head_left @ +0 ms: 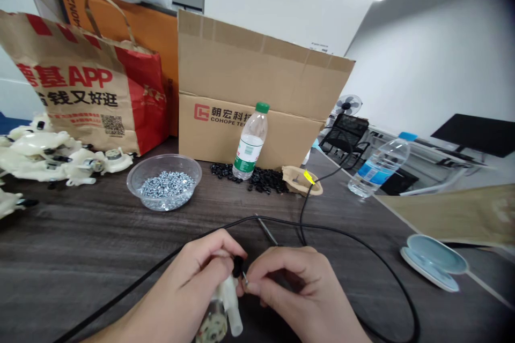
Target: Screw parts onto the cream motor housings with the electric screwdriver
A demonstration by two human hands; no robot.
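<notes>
My left hand (193, 284) is closed around a white plastic part (230, 300) that has a round metal motor (213, 324) at its lower end. A small black piece (238, 266) sits at the top of this part, by my left fingertips. Thumb and forefinger of my right hand (293, 284) pinch a small silver screw (245, 278) close beside the black piece. Whether the screw touches it is too small to tell. Behind my right hand a thin metal rod (266, 229) lies on the dark table (120, 246).
A clear bowl (134, 185) holds silver screws. Black pieces (265, 181) surround a green-capped bottle (251, 144). White parts (44, 155) are piled at left. A black cable (386, 265) loops around my hands. A blue-capped bottle (378, 166) and an open case (434, 262) stand at right.
</notes>
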